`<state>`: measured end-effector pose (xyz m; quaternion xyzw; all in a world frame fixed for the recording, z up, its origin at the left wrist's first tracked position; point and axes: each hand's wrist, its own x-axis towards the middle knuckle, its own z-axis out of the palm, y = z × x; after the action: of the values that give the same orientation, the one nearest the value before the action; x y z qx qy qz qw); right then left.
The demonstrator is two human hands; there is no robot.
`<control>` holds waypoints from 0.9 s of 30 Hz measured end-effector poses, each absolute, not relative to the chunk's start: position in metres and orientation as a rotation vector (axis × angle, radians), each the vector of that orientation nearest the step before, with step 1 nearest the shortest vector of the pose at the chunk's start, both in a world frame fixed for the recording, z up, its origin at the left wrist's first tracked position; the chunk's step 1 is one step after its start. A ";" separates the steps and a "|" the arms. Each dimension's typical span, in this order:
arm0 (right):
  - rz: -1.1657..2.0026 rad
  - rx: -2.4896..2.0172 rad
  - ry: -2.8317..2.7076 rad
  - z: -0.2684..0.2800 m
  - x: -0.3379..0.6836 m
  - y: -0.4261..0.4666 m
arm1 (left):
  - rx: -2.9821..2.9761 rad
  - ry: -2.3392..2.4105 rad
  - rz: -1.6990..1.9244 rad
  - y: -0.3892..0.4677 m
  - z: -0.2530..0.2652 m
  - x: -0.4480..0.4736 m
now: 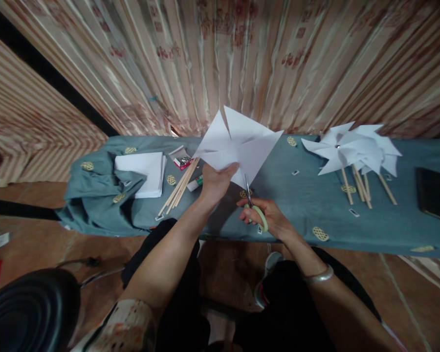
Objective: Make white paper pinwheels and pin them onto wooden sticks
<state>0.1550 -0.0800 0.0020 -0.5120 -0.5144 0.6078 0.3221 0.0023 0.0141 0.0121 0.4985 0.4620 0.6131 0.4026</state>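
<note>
My left hand [218,181] grips a white paper square [254,151] near its lower left edge, thumb on top. Slits run inward from the paper's corners; the one at the upper corner gapes. In my right hand [266,215] is a pair of scissors [256,212] with light green handles, fingers through the loops. The blades point up at the paper's lower corner, overlapping it in view; whether they are closed on it I cannot tell. Just left of my left hand lie thin wooden sticks [179,188] and a small green-and-white box [195,184], partly hidden by that hand.
White paper pinwheels [352,149] on sticks lie together at the right, near a dark flat object [435,193]. A stack of white paper [143,168] and an open red-and-white box [182,159] of small metal pieces sit left on the cloth-covered table [289,205]. A curtain [242,58] hangs behind.
</note>
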 end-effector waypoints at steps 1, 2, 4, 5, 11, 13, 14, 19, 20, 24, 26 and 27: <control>1.592 -1.343 -1.357 0.002 0.155 -0.080 | 1.259 1.171 1.544 0.014 0.011 0.003; 1.586 -1.344 -1.361 0.001 0.155 -0.080 | 1.259 1.176 1.541 0.014 0.011 0.003; 1.575 -1.346 -1.364 0.000 0.156 -0.080 | 1.263 1.184 1.544 0.014 0.011 0.003; 1.570 -1.348 -1.365 0.000 0.156 -0.080 | 1.267 1.187 1.547 0.014 0.011 0.003; 1.564 -1.356 -1.362 -0.002 0.156 -0.080 | 1.261 1.184 1.544 0.013 0.012 0.004; 1.564 -1.355 -1.358 -0.002 0.156 -0.081 | 1.254 1.185 1.541 0.014 0.011 0.005; 1.565 -1.354 -1.358 -0.002 0.156 -0.081 | 1.255 1.186 1.536 0.014 0.010 0.005; 1.554 -1.363 -1.365 -0.002 0.156 -0.081 | 1.267 1.165 1.521 0.014 0.008 0.004; 1.553 -1.367 -1.366 -0.001 0.156 -0.081 | 1.266 1.166 1.525 0.014 0.008 0.003; 1.568 -1.377 -1.356 0.000 0.155 -0.081 | 1.277 1.183 1.529 0.014 0.009 0.003; 1.569 -1.374 -1.352 0.001 0.155 -0.081 | 1.281 1.181 1.526 0.013 0.010 0.003; 1.568 -1.372 -1.353 0.001 0.155 -0.081 | 1.282 1.180 1.524 0.013 0.010 0.002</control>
<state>0.1550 -0.0811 0.0008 -0.5227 -0.5153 0.5974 0.3229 0.0024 0.0130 0.0102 0.5071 0.4669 0.6030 0.4015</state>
